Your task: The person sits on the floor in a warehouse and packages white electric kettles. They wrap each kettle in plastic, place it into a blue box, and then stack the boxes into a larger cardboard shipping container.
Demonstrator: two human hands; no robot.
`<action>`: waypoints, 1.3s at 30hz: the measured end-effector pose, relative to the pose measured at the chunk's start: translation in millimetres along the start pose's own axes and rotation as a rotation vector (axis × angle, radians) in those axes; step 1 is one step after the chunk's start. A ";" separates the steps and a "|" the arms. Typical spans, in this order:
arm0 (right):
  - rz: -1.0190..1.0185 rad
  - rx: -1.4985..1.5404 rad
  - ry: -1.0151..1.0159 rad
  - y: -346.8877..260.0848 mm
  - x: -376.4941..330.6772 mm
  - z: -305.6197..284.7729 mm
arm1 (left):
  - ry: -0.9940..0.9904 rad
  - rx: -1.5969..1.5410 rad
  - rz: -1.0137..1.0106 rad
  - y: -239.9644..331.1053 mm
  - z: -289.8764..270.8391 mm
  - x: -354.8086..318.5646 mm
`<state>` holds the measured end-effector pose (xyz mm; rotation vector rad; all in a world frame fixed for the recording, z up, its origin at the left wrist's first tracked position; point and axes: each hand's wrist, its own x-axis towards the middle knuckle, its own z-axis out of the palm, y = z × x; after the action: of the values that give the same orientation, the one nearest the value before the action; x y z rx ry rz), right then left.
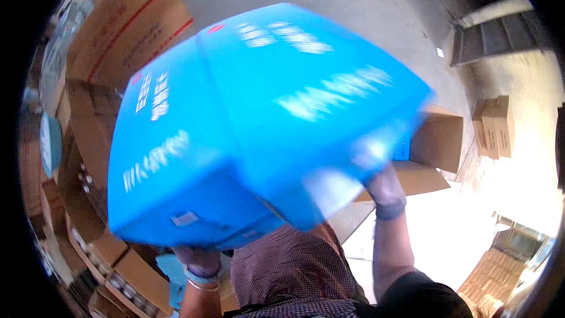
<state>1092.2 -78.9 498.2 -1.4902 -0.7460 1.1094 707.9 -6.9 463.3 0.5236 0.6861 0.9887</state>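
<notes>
Two glossy blue boxes with white print, a left one (170, 159) and a right one (318, 82), sit side by side in front of me, raised off the floor. They are smeared by motion. My left hand (199, 259) grips the left box at its near lower edge; its fingers are hidden under it. My right hand (385, 187), in what looks like a thin glove, holds the near right side of the right box, with its fingertips blurred. A small pale label (184, 218) shows on the left box's near side.
An open cardboard box (436, 140) with something blue inside stands beyond my right hand. Big brown cartons (126, 29) rise at the far left. Open cartons (138, 277) with round-topped items line the near left. Smaller boxes (494, 128) stand by the right wall.
</notes>
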 end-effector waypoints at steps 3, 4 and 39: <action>0.090 0.150 0.293 -16.4 -98.0 -78.5 | -0.208 0.195 0.061 -30.7 90.7 12.5; 0.098 0.194 0.353 -15.9 -121.0 -102.5 | -0.252 0.309 0.154 -53.8 122.8 18.5; 0.592 0.128 0.020 87.9 10.0 -344.9 | 0.001 0.562 -0.628 -260.1 306.3 169.5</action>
<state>1404.7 -221.7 404.5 -1.6538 -0.2061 1.5435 1143.8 -4.9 446.7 0.7319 1.0549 0.1956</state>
